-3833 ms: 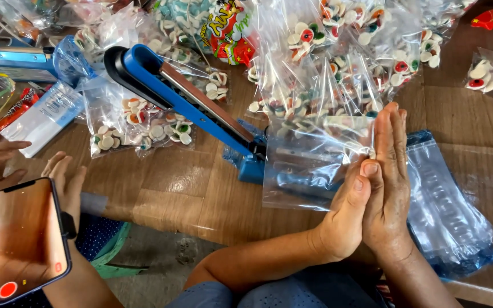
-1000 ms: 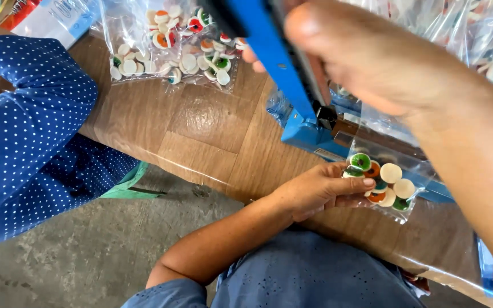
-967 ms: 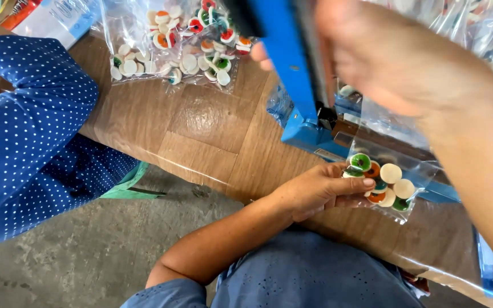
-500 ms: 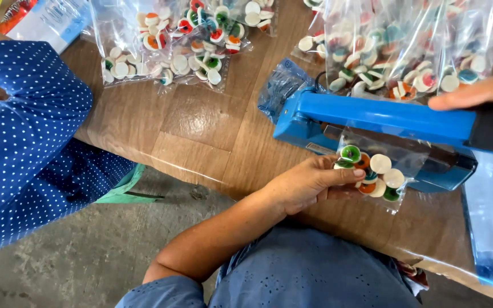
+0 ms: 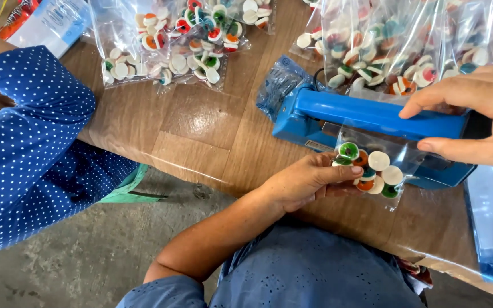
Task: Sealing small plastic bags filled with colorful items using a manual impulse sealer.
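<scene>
- The left hand [image 5: 306, 181] pinches the side of a small clear plastic bag of round white, green and orange candies [image 5: 375, 171], fingers closed on it.
- The bag's top edge lies under the lowered arm of the blue metal heat sealer [image 5: 372, 117] on the brown wood-patterned table [image 5: 201, 131].
- The right hand [image 5: 475, 122] wraps the sealer's black handle end, thumb beneath, fingers curled over.
- Filled clear candy bags [image 5: 166, 45] lie beyond.
- A blue dotted sleeve [image 5: 29, 142] of another person rests at the left.
</scene>
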